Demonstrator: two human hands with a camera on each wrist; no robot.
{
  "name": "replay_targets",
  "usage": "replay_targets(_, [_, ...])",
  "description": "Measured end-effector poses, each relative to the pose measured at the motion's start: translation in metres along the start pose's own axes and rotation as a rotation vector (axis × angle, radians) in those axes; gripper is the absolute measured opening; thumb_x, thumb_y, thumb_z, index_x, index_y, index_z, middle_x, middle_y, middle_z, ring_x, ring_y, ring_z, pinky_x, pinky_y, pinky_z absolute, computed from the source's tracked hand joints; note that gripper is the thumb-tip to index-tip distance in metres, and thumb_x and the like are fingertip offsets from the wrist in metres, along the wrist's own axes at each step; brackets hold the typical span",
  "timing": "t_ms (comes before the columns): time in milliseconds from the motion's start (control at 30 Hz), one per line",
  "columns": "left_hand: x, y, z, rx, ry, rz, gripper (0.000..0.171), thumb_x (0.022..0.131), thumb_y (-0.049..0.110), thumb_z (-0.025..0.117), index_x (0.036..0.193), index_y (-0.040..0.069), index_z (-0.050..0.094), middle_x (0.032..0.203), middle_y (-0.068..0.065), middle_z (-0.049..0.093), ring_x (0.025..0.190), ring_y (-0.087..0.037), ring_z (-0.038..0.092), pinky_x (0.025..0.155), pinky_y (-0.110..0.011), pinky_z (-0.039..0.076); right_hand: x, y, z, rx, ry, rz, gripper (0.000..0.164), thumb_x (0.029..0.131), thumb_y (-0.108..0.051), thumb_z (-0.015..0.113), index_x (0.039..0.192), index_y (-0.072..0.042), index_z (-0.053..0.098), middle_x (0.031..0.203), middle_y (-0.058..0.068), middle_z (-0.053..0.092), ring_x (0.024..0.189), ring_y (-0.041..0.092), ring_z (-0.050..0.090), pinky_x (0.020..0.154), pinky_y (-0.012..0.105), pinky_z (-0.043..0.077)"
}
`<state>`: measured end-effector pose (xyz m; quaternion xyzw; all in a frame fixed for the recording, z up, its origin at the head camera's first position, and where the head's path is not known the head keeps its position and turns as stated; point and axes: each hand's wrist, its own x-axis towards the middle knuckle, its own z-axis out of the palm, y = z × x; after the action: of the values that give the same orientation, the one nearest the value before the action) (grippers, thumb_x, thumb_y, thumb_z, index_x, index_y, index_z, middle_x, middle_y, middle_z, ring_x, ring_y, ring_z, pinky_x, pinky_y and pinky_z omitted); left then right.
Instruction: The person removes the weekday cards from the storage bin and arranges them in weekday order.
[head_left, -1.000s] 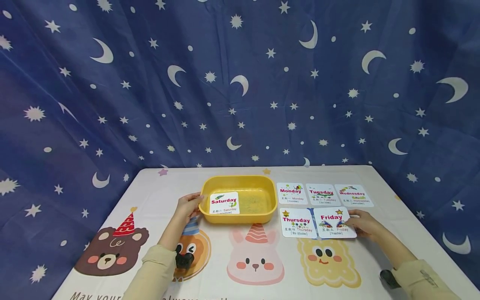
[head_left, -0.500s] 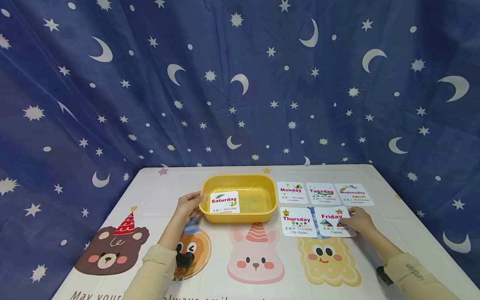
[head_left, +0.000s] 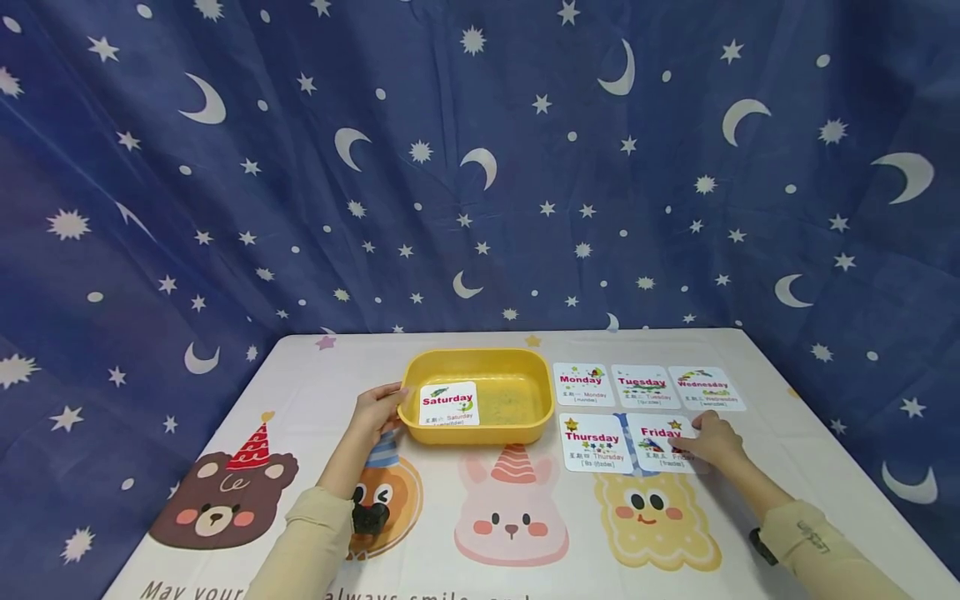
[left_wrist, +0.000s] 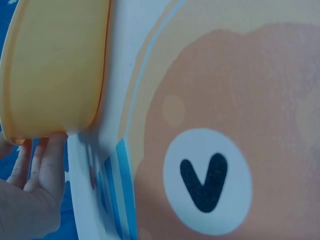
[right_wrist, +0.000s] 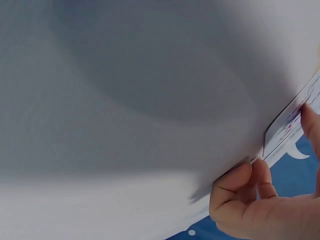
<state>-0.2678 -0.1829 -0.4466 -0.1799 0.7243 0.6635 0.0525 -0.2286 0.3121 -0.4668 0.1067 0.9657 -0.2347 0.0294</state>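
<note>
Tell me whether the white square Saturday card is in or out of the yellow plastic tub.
In: the Saturday card sits within the yellow tub, whose near rim hides its bottom edge.

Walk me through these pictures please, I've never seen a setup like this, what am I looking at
No machine here, just a person's bare left hand and right hand. The wide view is taken from the head, the two close ones from each wrist. On the printed cloth lie cards reading Monday, Tuesday, Wednesday, Thursday and Friday, beside a yellow tub containing Saturday. The left hand holds the tub's end; the right touches Friday.
</note>
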Motion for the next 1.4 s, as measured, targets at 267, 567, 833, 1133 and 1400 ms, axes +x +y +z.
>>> replay_targets(267, [0.001,0.0,0.0,-0.001,-0.01,0.005,0.045,0.094,0.015,0.057,0.134,-0.003,0.047,0.124,-0.025,0.056,0.067,-0.006,0.062,0.059,-0.018,0.056,0.01,0.008,-0.002,0.196,-0.125,0.031,0.059,0.081,-0.019,0.067,0.114,0.019,0.035,0.106,0.035,0.045,0.094,0.041,0.046,0.085,0.048,0.041])
replay_targets(567, [0.002,0.001,-0.006,0.005,-0.02,0.009,0.047,0.094,0.015,0.056,0.136,-0.004,0.044,0.121,-0.024,0.057,0.066,-0.006,0.061,0.058,-0.018,0.055,0.014,0.015,-0.011,0.419,-0.242,0.11,0.07,0.084,-0.025,0.064,0.127,0.018,0.028,0.122,0.036,0.035,0.102,0.038,0.039,0.071,0.026,0.039])
replay_targets(833, [0.002,-0.006,-0.008,0.001,-0.008,0.001,0.046,0.094,0.016,0.057,0.134,-0.003,0.046,0.112,-0.019,0.06,0.063,-0.004,0.06,0.058,-0.019,0.056,0.01,0.022,-0.012,0.502,-0.265,0.131,0.068,0.088,-0.025,0.061,0.131,0.016,0.028,0.113,0.026,0.041,0.091,0.027,0.042,0.066,0.022,0.041])
replay_targets(1133, [-0.002,-0.001,-0.002,0.024,-0.016,-0.001,0.046,0.094,0.016,0.056,0.135,-0.003,0.046,0.123,-0.024,0.056,0.066,-0.006,0.062,0.062,-0.021,0.057,0.002,0.022,-0.024,0.649,-0.197,0.119,0.056,0.093,-0.018,0.054,0.13,0.017,0.031,0.078,-0.005,0.055,0.063,0.006,0.051,0.058,0.02,0.047])
replay_targets(1400, [0.001,0.0,-0.001,0.024,-0.016,-0.012,0.046,0.094,0.017,0.057,0.135,-0.002,0.046,0.124,-0.024,0.055,0.068,-0.007,0.062,0.062,-0.021,0.057,-0.002,-0.008,-0.033,0.648,-0.193,0.047,0.05,0.095,-0.019,0.052,0.129,0.012,0.037,0.091,0.0,0.061,0.072,0.008,0.055,0.062,0.022,0.048])
